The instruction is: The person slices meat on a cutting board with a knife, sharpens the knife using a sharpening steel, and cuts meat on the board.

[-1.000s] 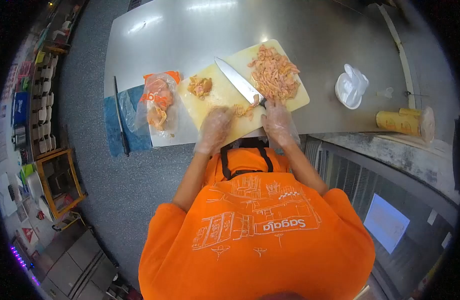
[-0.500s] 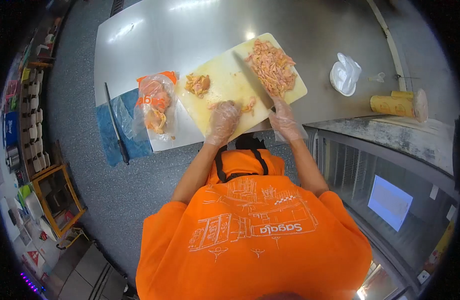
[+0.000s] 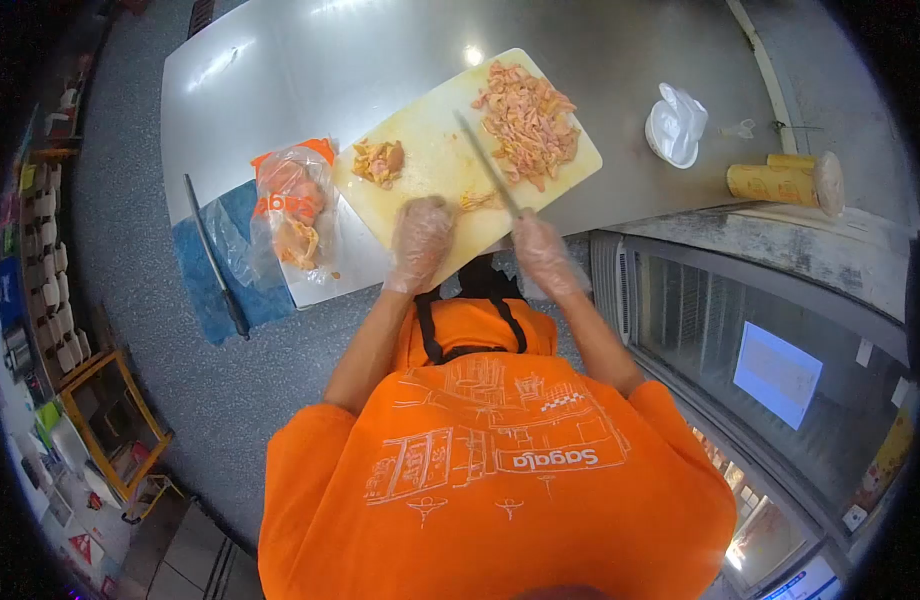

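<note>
My left hand, in a clear plastic glove, has its fingers curled down on the cutting board. They press against a small strip of raw chicken, whose end shows beside the fingertips. In my gloved right hand is the handle of a large knife, mostly hidden by the fingers. Its blade crosses the board, seen nearly edge-on, just right of the strip. Beyond the blade lies a heap of cut chicken. A smaller lump of chicken sits toward the board's left corner.
Left of the board, a plastic bag holds more raw chicken. A sharpening steel lies on a blue cloth at the table's edge. A white bowl with a plastic bag and a yellow roll are at right.
The knife has turned from showing its broad side to nearly edge-on, and its handle end has shifted left toward the strip. My left hand stays at the strip. The whole view has shifted slightly.
</note>
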{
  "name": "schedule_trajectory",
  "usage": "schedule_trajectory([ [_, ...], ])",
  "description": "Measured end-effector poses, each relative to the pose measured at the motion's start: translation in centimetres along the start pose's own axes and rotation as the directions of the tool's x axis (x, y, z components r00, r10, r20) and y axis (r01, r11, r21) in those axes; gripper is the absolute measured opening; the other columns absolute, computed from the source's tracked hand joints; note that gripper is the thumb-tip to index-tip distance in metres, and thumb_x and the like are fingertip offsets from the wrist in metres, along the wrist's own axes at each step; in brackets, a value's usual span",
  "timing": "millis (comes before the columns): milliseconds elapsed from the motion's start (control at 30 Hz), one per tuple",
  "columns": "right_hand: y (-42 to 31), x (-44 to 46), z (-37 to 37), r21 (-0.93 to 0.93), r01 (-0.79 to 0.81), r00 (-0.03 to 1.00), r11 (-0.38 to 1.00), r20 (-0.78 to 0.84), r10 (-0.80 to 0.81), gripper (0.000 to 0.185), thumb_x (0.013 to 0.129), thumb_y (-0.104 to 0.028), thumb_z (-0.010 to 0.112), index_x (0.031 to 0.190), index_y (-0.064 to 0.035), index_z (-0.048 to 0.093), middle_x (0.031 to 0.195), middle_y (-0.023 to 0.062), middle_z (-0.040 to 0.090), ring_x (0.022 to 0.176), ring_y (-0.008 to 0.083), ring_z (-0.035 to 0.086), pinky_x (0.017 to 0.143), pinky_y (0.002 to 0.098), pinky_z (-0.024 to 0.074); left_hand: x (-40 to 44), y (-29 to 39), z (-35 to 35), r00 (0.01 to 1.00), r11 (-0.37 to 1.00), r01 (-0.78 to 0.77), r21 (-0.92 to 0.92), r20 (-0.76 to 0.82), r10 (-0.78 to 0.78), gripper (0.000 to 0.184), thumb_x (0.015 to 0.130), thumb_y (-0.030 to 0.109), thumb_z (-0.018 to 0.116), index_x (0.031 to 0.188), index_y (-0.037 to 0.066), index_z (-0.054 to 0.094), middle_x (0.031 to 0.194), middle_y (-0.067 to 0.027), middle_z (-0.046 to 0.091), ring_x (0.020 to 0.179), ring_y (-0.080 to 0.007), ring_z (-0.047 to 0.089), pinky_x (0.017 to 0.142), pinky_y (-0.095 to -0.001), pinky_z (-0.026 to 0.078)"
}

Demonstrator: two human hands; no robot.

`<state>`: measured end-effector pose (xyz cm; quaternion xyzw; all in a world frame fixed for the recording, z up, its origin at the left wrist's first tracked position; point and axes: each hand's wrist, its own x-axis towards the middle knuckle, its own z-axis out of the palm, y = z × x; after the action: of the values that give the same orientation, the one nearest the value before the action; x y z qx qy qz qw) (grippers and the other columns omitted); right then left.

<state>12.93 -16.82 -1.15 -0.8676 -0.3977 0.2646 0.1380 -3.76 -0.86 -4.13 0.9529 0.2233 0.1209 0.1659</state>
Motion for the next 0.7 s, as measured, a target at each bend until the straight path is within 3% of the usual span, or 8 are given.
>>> schedule_trajectory([
  [67,-0.4,-0.2,1.2,-0.018,0.013,0.998,1.0,0.065,-0.011,0.03,0.106,-0.023,0.038,0.107,0.0024,0.054,0.086,0.034,0.067,0.084,0.0535,0.066,0.075,0.0629,0.0504,0.6,-0.2,2.7,0.997,0.997,-0.071,-0.031,-0.018,0.07,0.013,0.085,0.016,0.061,0.09,0.006,0.068,0.092,-0.0132,0.065,0.091,-0.0314,0.064,0.083,-0.0431,0.052],
  [167,0.5,0.9,-0.5,-0.038,-0.215,0.976,0.976,-0.052,0.213,0.031,0.106,-0.025,0.038,0.109,0.0019,0.054,0.086,0.0339,0.067,0.084,0.0536,0.066,0.076,0.064,0.0496,0.4,-0.4,2.7,0.997,0.997,-0.074,0.028,-0.019,0.075,0.013,0.084,0.015,0.062,0.091,0.006,0.068,0.094,-0.0129,0.065,0.091,-0.0305,0.064,0.082,-0.0412,0.053],
  [267,1.8,0.5,-1.6,-0.02,-0.069,0.997,0.997,-0.039,0.068,0.033,0.107,-0.026,0.037,0.109,0.0024,0.054,0.086,0.0344,0.066,0.085,0.0531,0.066,0.076,0.0638,0.0498,0.4,-0.4,2.5,0.996,0.986,-0.082,0.146,0.029,0.079,0.016,0.084,0.017,0.057,0.095,0.009,0.065,0.095,-0.0083,0.064,0.093,-0.0253,0.063,0.078,-0.0401,0.052],
  [367,5.0,-1.2,1.4,-0.005,0.204,0.978,0.979,0.033,-0.204,0.033,0.107,-0.028,0.039,0.108,0.0015,0.054,0.085,0.0342,0.067,0.084,0.053,0.066,0.075,0.0628,0.0509,0.3,-0.5,2.8,0.998,0.993,-0.063,0.095,0.024,0.061,0.016,0.084,0.017,0.058,0.095,0.009,0.066,0.095,-0.0084,0.065,0.094,-0.0256,0.063,0.081,-0.0397,0.052],
  [467,4.2,-1.1,-0.7,-0.083,-0.077,0.996,0.994,0.043,0.081,0.032,0.107,-0.03,0.041,0.109,-0.0007,0.054,0.085,0.0339,0.067,0.084,0.0532,0.066,0.074,0.0623,0.0503,0.4,-0.2,1.7,0.998,0.997,0.018,-0.072,0.057,-0.014,0.015,0.09,0.018,0.063,0.094,0.006,0.07,0.101,-0.0136,0.069,0.098,-0.0313,0.065,0.089,-0.0426,0.052],
  [567,3.2,-1.2,-2.3,-0.036,-0.081,0.997,0.996,-0.016,0.081,0.028,0.106,-0.024,0.049,0.114,0.0015,0.054,0.082,0.0319,0.066,0.081,0.0535,0.064,0.072,0.0616,0.0487,0.5,0.4,-0.4,0.992,0.99,0.061,-0.13,-0.101,-0.074,0.015,0.09,0.019,0.064,0.094,0.006,0.071,0.1,-0.0132,0.069,0.098,-0.0323,0.064,0.095,-0.0447,0.049],
  [700,0.9,-2.9,-2.1,-0.018,0.033,0.998,0.999,0.063,-0.032,0.028,0.106,-0.025,0.048,0.114,0.0014,0.053,0.08,0.0328,0.066,0.08,0.0542,0.064,0.071,0.062,0.0482,-1.4,-0.4,-1.4,0.989,0.982,0.147,-0.115,0.001,-0.148,0.018,0.089,0.019,0.066,0.1,0.005,0.07,0.104,-0.014,0.068,0.103,-0.0329,0.063,0.1,-0.0466,0.046],
])
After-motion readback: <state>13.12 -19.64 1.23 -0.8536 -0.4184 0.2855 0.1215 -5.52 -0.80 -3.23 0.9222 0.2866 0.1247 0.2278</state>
